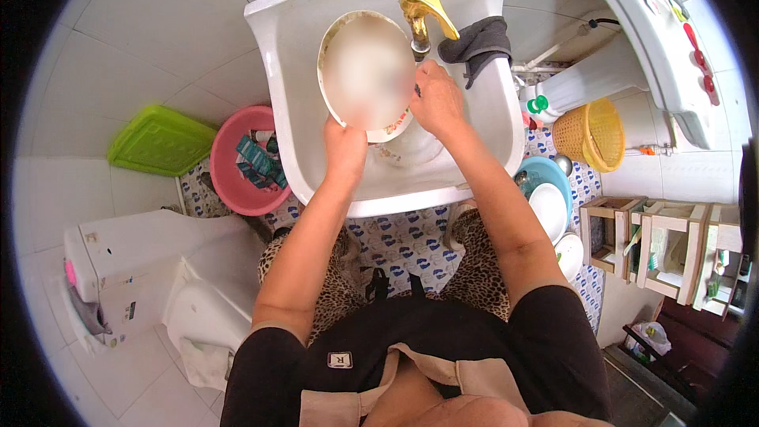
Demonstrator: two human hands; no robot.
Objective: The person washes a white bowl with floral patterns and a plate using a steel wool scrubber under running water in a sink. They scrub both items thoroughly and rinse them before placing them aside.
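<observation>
An oval white dish [367, 71] with a dark-stained rim and a floral pattern is held tilted over a white ceramic sink [385, 207]; its middle is blurred. My left hand [346, 148] grips the lower edge of the dish. Against the dish's right side is my right hand [437, 98], fingers bent, with a small dark thing partly showing at the fingertips; whether it grips the rim is unclear. Just above that hand is the spout of a gold-coloured faucet [422, 6]. Below the dish, floral-patterned ware in the basin is only partly visible.
A dark grey cloth [479, 47] hangs over the sink's right edge. On the floor are a pink basin [222, 181] at left, and a blue basin [566, 181] with dishes and a yellow basket [608, 136] at right. A white toilet [190, 302] stands lower left, wooden shelves [691, 249] at right.
</observation>
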